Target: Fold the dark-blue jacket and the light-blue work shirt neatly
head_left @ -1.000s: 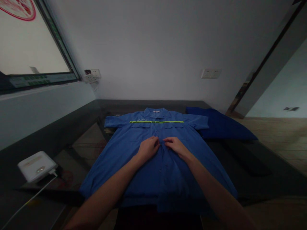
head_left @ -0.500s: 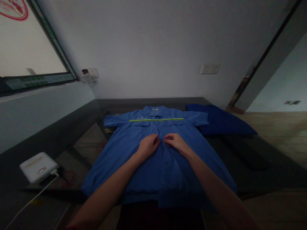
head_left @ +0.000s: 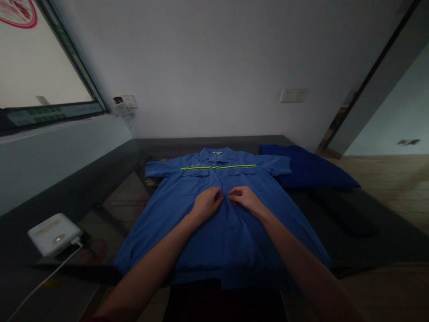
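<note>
Hardly anything has shifted since the earlier frame: your view has tipped a touch, and your hands keep the same spot at the middle of the shirt. Your left hand (head_left: 208,202) is curled, thumb and fingers drawn close together at the front opening; your right hand (head_left: 247,201) faces it from the other side, fingers bent inward, tips nearly meeting the left's. Both look almost closed, and whether either has the cloth pinched, you can't tell from up here.

Under them lies the blue shirt (head_left: 204,241), face up and spread on the desk (head_left: 385,250), collar (head_left: 228,155) away from you, sleeves out to both sides, hem down at the near edge. Across the chest runs a yellow-green stripe (head_left: 234,167), pocket flaps just below it. Creases run down from your fingertips.

Over to your right, a darker blue cloth item (head_left: 311,170) sits just beside the sleeve. Well off to your left, there's a white box (head_left: 55,235) with a white cable (head_left: 42,284) plugged in.
</note>
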{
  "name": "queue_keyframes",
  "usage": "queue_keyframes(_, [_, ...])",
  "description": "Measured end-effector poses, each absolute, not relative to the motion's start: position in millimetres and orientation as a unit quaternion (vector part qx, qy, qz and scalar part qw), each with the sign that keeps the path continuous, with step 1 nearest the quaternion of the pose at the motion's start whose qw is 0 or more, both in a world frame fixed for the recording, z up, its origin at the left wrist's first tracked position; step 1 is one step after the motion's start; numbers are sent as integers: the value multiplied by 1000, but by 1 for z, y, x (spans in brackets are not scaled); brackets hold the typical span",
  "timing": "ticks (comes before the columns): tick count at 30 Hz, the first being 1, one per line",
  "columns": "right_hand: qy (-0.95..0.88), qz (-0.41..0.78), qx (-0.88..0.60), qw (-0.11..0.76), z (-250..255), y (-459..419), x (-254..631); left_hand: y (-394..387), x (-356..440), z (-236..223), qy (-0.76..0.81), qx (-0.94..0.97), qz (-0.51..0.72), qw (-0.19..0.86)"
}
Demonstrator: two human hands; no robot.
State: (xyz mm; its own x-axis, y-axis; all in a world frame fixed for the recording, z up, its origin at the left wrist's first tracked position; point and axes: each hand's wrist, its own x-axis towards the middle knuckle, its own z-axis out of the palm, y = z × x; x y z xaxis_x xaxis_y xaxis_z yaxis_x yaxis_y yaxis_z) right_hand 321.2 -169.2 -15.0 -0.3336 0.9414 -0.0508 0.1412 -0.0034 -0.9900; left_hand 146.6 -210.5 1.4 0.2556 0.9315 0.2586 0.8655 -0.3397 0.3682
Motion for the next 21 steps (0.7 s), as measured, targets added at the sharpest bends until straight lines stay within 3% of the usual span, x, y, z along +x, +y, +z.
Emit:
queue_keyframes(8, [-619, 527, -452, 369, -18, -169, 319, -208, 145, -2, 553, 793, 242, 84])
queue_keyframes(18, [-604, 605, -392, 339, -12, -173, 318, -201, 138, -4, 560, 761, 276, 176])
queue_keyframes(21, [-623, 576, -399, 348, -15, -172, 316, -200, 137, -4, 564, 754, 275, 191])
